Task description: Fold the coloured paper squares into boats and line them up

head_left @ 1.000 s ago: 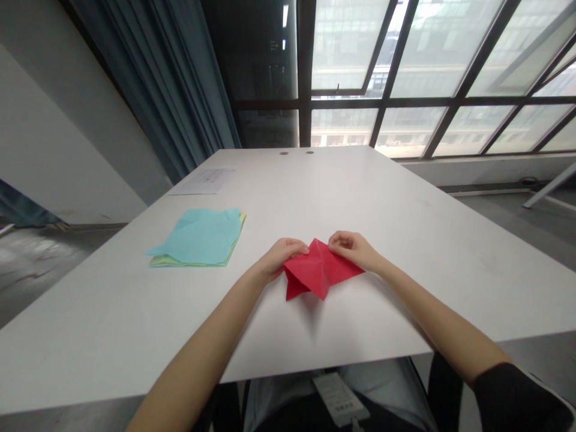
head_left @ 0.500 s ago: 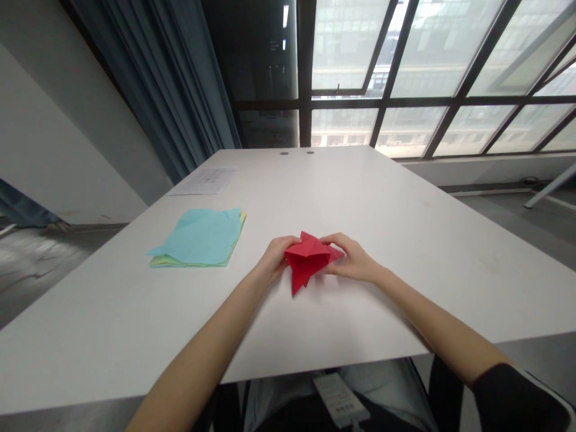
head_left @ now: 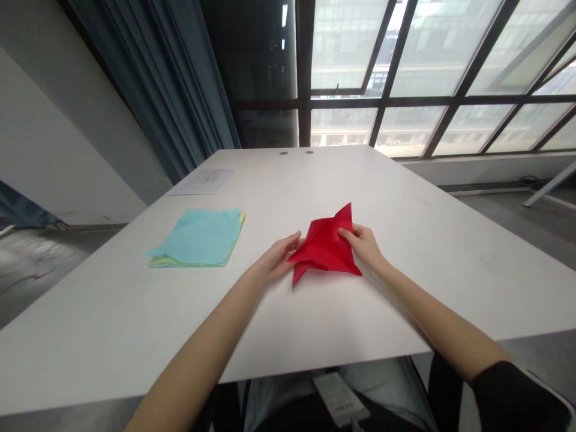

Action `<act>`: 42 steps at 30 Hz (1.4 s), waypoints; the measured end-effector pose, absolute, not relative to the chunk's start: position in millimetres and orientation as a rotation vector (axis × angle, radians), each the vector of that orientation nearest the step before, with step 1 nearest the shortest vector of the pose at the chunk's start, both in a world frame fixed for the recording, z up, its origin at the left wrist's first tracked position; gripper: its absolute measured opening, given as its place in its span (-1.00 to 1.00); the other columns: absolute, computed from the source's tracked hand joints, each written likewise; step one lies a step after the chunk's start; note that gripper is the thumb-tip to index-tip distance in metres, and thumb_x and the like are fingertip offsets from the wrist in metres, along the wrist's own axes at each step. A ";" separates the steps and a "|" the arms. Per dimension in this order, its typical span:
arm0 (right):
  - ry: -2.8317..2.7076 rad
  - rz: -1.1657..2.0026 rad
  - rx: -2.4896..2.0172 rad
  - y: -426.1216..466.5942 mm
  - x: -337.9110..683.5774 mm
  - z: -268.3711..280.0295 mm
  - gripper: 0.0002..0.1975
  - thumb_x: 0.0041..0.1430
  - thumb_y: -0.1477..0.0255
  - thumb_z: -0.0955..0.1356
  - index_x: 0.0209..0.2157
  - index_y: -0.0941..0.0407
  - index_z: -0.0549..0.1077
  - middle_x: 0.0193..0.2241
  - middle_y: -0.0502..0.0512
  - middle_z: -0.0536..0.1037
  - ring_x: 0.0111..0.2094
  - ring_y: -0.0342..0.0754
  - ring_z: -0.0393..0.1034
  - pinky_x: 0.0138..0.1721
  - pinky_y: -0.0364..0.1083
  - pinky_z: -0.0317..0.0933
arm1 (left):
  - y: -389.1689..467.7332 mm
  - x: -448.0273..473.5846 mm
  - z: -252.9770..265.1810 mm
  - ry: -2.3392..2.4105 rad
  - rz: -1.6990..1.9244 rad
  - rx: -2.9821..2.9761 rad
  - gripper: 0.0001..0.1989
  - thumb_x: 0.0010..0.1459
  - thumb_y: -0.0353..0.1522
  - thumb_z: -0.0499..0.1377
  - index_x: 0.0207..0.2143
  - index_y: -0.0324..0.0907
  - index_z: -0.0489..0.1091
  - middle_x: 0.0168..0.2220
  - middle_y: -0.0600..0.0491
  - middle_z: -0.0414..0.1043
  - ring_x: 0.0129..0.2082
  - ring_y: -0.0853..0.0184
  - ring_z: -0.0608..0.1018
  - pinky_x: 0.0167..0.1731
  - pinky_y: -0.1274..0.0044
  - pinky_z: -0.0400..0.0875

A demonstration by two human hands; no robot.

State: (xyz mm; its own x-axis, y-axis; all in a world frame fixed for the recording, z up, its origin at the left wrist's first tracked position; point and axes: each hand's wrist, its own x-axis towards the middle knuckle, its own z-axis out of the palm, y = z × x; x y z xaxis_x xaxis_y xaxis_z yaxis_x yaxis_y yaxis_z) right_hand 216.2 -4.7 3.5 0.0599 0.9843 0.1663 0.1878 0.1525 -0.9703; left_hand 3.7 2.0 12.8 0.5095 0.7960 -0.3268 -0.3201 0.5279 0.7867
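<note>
A piece of folded red paper (head_left: 327, 243) is held just over the white table in front of me. Several pointed corners stick out from it, one up at the upper right and others toward me. My right hand (head_left: 362, 241) grips its right side, thumb on the near face and fingers behind. At the left corner is my left hand (head_left: 282, 255), loosely curved with its fingers apart. Part of that hand is hidden by the paper, and the upper fingertip shows clear of it.
A stack of square paper sheets (head_left: 198, 237), light blue on top with yellow-green below, lies to the left. Behind it a printed sheet (head_left: 202, 181) rests near the left edge of the white table (head_left: 405, 252). Windows and a blue curtain stand beyond.
The red paper has turned and spread, showing a broad face instead of a dark open fold. My right hand has shifted right and its thumb now presses the face; my left hand has loosened.
</note>
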 end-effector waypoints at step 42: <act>-1.203 1.411 -1.034 6.5 237.6 -1.4 -0.08 -0.18 0.34 0.47 0.16 -0.05 -0.09 -0.42 -0.02 0.57 -0.41 -0.01 0.48 -0.36 -0.02 0.36 | 17.9 -3.8 2.6 1.106 1.284 1.016 -0.79 -0.14 -0.26 0.20 -0.50 -0.19 0.27 -0.61 0.18 0.32 -0.62 0.48 0.36 -0.56 0.64 0.21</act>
State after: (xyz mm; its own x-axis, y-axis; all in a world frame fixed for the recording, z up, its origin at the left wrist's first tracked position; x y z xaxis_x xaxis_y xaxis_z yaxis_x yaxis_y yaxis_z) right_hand 237.6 6.5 -1.4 -0.1630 0.9866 -0.0109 -0.1452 -0.0350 -0.9888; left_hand -3.8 17.9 2.6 -0.0257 0.9985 -0.0484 -0.1955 0.0425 0.9798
